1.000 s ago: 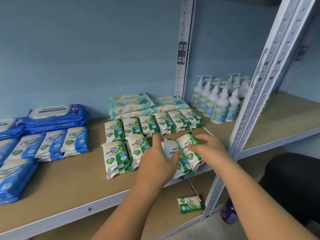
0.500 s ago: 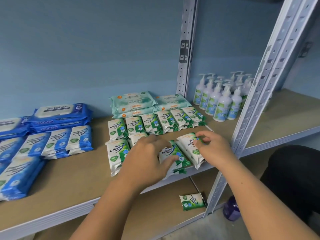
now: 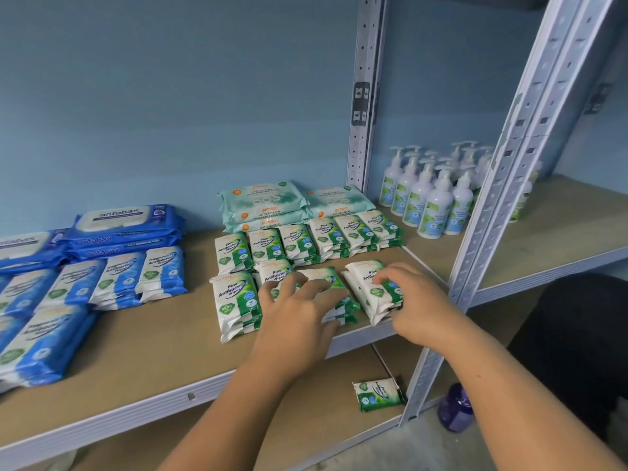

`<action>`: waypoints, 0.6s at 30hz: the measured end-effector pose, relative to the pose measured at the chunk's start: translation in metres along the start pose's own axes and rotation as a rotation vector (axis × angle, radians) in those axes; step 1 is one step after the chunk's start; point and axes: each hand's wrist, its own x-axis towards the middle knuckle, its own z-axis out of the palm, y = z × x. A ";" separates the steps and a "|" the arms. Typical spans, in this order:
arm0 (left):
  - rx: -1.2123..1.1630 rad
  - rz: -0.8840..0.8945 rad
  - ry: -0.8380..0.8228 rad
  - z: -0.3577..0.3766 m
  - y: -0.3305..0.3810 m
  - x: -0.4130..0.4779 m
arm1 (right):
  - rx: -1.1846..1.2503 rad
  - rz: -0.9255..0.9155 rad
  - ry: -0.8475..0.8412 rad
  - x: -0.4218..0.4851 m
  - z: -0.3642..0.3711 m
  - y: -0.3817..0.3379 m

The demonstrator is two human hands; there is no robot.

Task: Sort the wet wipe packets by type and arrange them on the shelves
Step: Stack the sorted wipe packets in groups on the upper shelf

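Step rn, imo: squaring up the front row of green packs (image 3: 234,300) on the shelf (image 3: 153,345). Left hand (image 3: 299,314) lies w/ fingers spread, pressing down on the mid stack (image 3: 334,283). Right hand (image 3: 413,302) has fingers curled over the right stack (image 3: 362,278), thumb at its near edge, so it's gripping it. That stack sits skewed, near corner right at the shelf lip, close to the post (image 3: 438,362).

How I'd do it well:
- use the left as an anchor so the mid stack doesn't fan out. These packs are slick and squishy, prob slide easy.
- twist the right stack as one block, don't just drag the top pack, then nudge it back from the lip till it lines up w/ the back row (image 3: 299,241).
- leave a small gap to the post so nothing catches.

Blue packs (image 3: 159,270) and teal packs (image 3: 261,202) look sorted already. One stray pack (image 3: 377,394) lies on the lower shelf, so not done yet. It belongs w/ the greens.
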 end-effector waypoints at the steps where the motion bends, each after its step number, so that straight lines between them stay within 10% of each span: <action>1: 0.010 -0.025 0.003 0.002 -0.001 0.002 | 0.019 -0.009 0.021 0.002 0.002 0.001; 18: 0.018 -0.170 -0.029 0.004 -0.012 0.018 | 0.109 -0.075 0.235 0.018 0.028 0.013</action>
